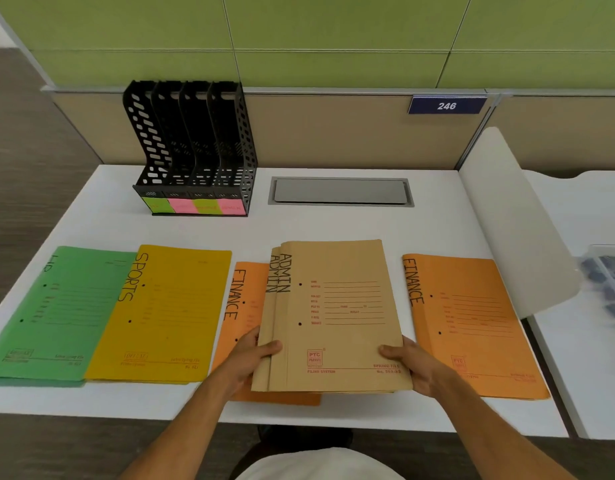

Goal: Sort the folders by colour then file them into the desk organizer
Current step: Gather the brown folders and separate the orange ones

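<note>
On the white desk [333, 230], near its front edge, a small stack of brown folders [337, 317] marked ADMIN is held by both hands. The left hand [250, 358] is closed on the stack's lower left edge, thumb on top and fingers underneath; the right hand [415, 363] is closed on the lower right edge in the same way. The stack is seen overlapping an orange folder [245, 306] marked FINANCE, which lies partly beneath it on the left. A second orange folder [472, 323] — also marked FINANCE — lies flat just to the right of the stack. Further left, a yellow folder [167, 313] marked SPORTS is laid over the right edge of a green folder [56, 313]. At the back left of the desk a black organizer [195, 147] is stood upright, its four slots empty and its front fitted with green and pink labels. A grey hatch [340, 191] is set into the desk beside it — well apart from the folders.
</note>
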### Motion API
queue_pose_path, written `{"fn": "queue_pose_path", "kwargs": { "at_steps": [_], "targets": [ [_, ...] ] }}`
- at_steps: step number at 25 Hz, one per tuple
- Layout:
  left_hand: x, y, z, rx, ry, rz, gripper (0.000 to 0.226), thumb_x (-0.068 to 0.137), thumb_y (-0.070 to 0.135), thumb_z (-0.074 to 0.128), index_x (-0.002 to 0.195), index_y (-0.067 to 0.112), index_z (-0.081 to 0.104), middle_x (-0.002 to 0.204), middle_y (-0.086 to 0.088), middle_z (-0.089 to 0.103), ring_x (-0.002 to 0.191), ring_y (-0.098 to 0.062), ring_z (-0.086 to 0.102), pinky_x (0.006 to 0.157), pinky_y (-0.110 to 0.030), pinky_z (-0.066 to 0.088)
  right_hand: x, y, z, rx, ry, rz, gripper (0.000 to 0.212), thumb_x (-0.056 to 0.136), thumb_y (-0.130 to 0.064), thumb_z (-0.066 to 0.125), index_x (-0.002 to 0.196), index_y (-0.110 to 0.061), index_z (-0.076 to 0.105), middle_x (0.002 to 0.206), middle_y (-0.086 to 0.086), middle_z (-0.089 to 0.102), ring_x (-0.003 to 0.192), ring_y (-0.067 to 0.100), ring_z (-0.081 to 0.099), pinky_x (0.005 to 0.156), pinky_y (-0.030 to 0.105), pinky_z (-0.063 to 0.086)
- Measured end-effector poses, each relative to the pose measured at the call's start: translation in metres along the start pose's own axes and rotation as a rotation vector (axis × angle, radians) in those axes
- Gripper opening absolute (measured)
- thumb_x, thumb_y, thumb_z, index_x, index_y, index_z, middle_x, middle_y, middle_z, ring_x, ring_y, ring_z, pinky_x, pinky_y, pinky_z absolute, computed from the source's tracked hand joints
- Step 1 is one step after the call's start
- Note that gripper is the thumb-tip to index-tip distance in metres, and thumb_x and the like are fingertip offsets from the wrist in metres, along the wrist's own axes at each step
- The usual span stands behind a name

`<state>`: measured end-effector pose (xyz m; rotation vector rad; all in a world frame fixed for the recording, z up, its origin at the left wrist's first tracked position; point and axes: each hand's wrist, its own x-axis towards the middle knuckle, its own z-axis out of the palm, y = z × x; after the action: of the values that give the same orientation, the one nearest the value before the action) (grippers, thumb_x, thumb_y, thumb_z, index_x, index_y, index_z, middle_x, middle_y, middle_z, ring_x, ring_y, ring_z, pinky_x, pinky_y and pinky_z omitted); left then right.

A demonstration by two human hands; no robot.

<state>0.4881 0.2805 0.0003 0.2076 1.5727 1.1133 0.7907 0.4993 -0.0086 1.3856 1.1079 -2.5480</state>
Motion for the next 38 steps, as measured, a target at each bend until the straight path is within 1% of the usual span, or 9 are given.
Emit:
{"fn": "queue_pose_path", "kwargs": {
  "at_steps": [3, 6, 11, 18, 21, 23, 25, 30, 38],
  "targets": [
    [0.001, 0.002, -0.007, 0.247, 0.268, 0.066, 0.044, 0.086, 0.025, 0.078, 0.127, 0.017, 0.062, 0.118, -0.003, 0.067, 0.105, -0.020, 0.066, 0.081, -0.029, 0.054, -0.003, -0.003, -0.009, -0.005, 0.063, -0.008, 0.053, 0.086, -0.009, 0.072, 0.133, -0.020, 0.053, 0.125, 0.022, 0.068, 0.112, 0.045, 0.066, 0.086, 0.060, 0.057],
    [0.002, -0.004, -0.022, 0.531, 0.586, 0.093, 0.062, 0.084, 0.027, 0.080, 0.138, 0.010, 0.053, 0.133, -0.013, 0.055, 0.121, -0.030, 0.056, 0.095, -0.041, 0.049, -0.010, 0.000, -0.022, 0.023, 0.094, -0.001, 0.050, 0.087, -0.009, 0.071, 0.132, -0.025, 0.053, 0.126, 0.024, 0.066, 0.114, 0.049, 0.064, 0.086, 0.067, 0.054],
    [0.003, -0.015, -0.031, 0.801, 0.619, -0.087, 0.088, 0.078, 0.036, 0.084, 0.146, 0.007, 0.037, 0.143, -0.019, 0.043, 0.129, -0.038, 0.046, 0.101, -0.049, 0.047, -0.020, 0.012, -0.039, 0.002, 0.181, 0.018, 0.050, 0.088, -0.007, 0.070, 0.132, -0.025, 0.054, 0.122, 0.022, 0.069, 0.109, 0.047, 0.067, 0.083, 0.063, 0.056],
    [0.012, -0.010, -0.029, 0.643, 0.724, -0.191, 0.107, 0.073, 0.021, 0.088, 0.155, 0.009, 0.019, 0.147, -0.023, 0.036, 0.131, -0.045, 0.043, 0.100, -0.056, 0.047, -0.018, 0.014, -0.038, -0.124, 0.340, 0.010, 0.042, 0.091, -0.007, 0.067, 0.128, -0.024, 0.056, 0.109, 0.016, 0.075, 0.097, 0.040, 0.073, 0.079, 0.062, 0.059],
    [0.016, -0.015, -0.041, 0.404, 0.715, -0.134, 0.084, 0.081, 0.005, 0.079, 0.151, 0.005, 0.033, 0.143, -0.025, 0.047, 0.123, -0.043, 0.053, 0.097, -0.050, 0.051, -0.018, 0.014, -0.036, -0.145, 0.355, -0.012, 0.044, 0.090, -0.007, 0.068, 0.127, -0.026, 0.056, 0.106, 0.012, 0.077, 0.093, 0.036, 0.075, 0.077, 0.057, 0.061],
    [0.014, -0.012, -0.049, 0.287, 0.676, -0.089, 0.051, 0.087, 0.000, 0.067, 0.136, 0.005, 0.056, 0.128, -0.021, 0.063, 0.106, -0.038, 0.063, 0.089, -0.046, 0.056, -0.019, 0.014, -0.035, -0.137, 0.356, -0.021, 0.044, 0.089, -0.007, 0.068, 0.127, -0.025, 0.056, 0.106, 0.012, 0.077, 0.092, 0.036, 0.075, 0.076, 0.056, 0.061],
    [0.011, -0.006, -0.059, 0.246, 0.654, -0.006, 0.036, 0.090, 0.001, 0.058, 0.126, 0.007, 0.063, 0.114, -0.014, 0.069, 0.092, -0.031, 0.065, 0.077, -0.041, 0.057, -0.019, 0.012, -0.033, -0.116, 0.342, -0.025, 0.043, 0.090, -0.008, 0.069, 0.127, -0.025, 0.057, 0.106, 0.013, 0.077, 0.093, 0.037, 0.075, 0.076, 0.057, 0.061],
    [-0.010, 0.008, -0.097, 0.230, 0.703, 0.214, 0.033, 0.094, 0.003, 0.053, 0.124, 0.018, 0.057, 0.113, -0.005, 0.065, 0.094, -0.022, 0.062, 0.069, -0.033, 0.050, -0.007, -0.005, -0.013, -0.065, 0.263, -0.053, 0.042, 0.089, -0.007, 0.069, 0.126, -0.022, 0.058, 0.112, 0.019, 0.074, 0.101, 0.043, 0.071, 0.083, 0.062, 0.057],
    [-0.053, 0.000, -0.176, 0.175, 0.853, 0.258, 0.036, 0.090, 0.002, 0.057, 0.121, 0.019, 0.062, 0.112, -0.003, 0.065, 0.093, -0.021, 0.062, 0.068, -0.035, 0.047, 0.024, -0.002, 0.033, -0.162, 0.119, -0.049, 0.040, 0.091, -0.009, 0.067, 0.128, -0.021, 0.058, 0.116, 0.014, 0.074, 0.106, 0.038, 0.071, 0.090, 0.058, 0.057]
  ]
}}
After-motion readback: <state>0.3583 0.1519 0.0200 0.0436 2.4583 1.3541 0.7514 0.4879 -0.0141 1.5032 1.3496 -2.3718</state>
